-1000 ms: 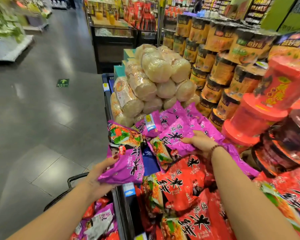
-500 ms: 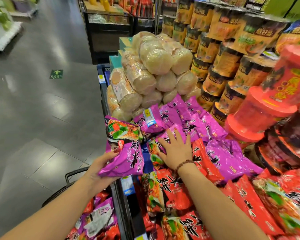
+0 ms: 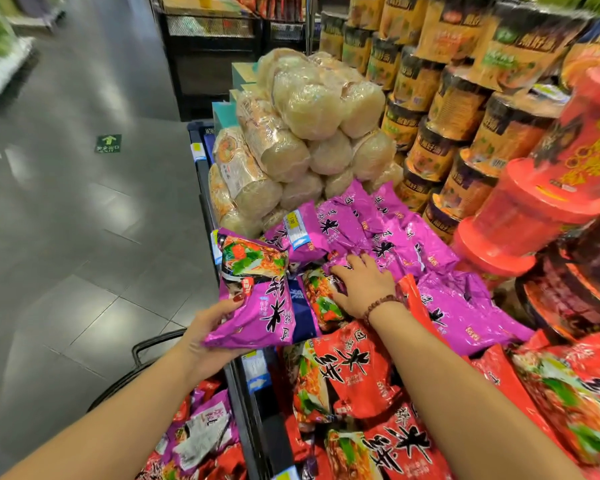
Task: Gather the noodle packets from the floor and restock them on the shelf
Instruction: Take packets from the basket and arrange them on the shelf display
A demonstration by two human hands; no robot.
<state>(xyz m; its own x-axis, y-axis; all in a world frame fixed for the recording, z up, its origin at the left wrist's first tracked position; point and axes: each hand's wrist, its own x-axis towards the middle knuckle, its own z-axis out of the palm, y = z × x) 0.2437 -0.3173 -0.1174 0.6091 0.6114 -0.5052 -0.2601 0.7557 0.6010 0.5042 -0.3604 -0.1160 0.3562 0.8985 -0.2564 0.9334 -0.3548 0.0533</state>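
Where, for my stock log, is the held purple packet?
Head view, left of centre: left hand grips the purple packet at the shelf edge, beside the right hand.

Held purple packet [image 3: 257, 299]: glossy, food photo on its upper half, tilted, gripped low by the left hand [image 3: 208, 327] over the shelf rim.
Purple packets [image 3: 395, 233]: overlapping heap on the shelf, at 1 o'clock from the held one.
Red packets [image 3: 357, 372]: heaped at 5 o'clock.
Shelf [image 3: 248, 431]: dark front rim, price tags.
Loose packets [image 3: 201, 434]: jumbled below the rim, 7 o'clock.

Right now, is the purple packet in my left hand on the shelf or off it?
Off it: the left hand holds the purple packet up at the shelf's front edge.
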